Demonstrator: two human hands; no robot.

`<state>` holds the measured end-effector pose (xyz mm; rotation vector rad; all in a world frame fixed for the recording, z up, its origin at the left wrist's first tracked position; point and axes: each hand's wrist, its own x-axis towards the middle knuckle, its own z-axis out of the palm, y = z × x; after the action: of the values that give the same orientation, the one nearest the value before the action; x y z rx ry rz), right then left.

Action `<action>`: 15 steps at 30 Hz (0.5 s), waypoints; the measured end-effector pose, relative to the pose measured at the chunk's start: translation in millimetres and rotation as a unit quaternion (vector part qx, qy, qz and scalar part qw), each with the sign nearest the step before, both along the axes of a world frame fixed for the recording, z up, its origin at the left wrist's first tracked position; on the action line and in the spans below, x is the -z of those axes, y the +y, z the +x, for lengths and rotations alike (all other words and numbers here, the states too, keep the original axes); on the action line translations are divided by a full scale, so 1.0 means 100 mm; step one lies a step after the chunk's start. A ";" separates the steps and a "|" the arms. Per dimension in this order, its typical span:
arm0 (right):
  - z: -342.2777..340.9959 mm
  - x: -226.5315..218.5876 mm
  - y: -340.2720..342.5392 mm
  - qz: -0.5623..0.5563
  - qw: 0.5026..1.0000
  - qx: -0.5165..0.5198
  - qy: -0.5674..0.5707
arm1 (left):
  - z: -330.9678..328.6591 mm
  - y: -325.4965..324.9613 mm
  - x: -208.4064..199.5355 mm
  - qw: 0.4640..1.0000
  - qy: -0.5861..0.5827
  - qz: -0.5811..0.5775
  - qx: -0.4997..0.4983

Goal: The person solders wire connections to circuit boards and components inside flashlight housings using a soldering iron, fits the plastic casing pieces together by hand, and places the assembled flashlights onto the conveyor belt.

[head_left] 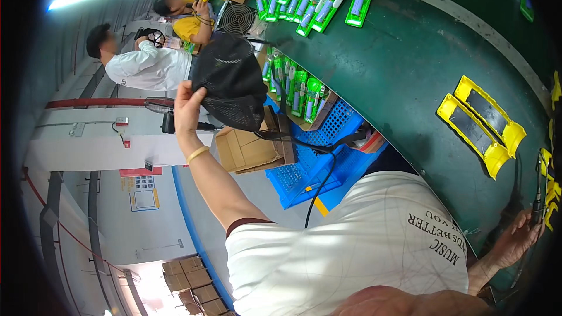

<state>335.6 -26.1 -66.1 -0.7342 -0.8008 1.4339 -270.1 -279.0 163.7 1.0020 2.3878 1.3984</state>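
Observation:
My left hand [190, 108] is raised out to the left, its thumb and fingers pinching the edge of a black mesh cap [231, 79]. The cap hangs above the floor beside the bench, with black straps near it. Far to the right, my right hand [520, 235] is at the bench edge, fingers curled round a slim dark tool [537, 208]; its kind is hard to make out near the dark rim. Two yellow plastic shells [473, 136] with dark inner strips lie side by side on the green bench [386, 76], closest to my right hand.
Bright green cases with blue cylinders [304, 6] crowd the bench's far end. More fill a cardboard box [322, 114] beside blue plastic crates [304, 178]. An open carton [240, 149] stands nearby. A black cable [328, 178] hangs down. Two people [146, 64] are farther off.

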 end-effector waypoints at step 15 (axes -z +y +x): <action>0.12 -0.03 -0.04 -0.061 0.983 -0.054 0.164 | 0.18 -0.18 -0.15 0.973 -0.172 -0.078 0.135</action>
<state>347.4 -30.0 -63.3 -0.5325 -0.5071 1.6610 -251.6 -297.0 178.7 0.9164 1.9915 1.1570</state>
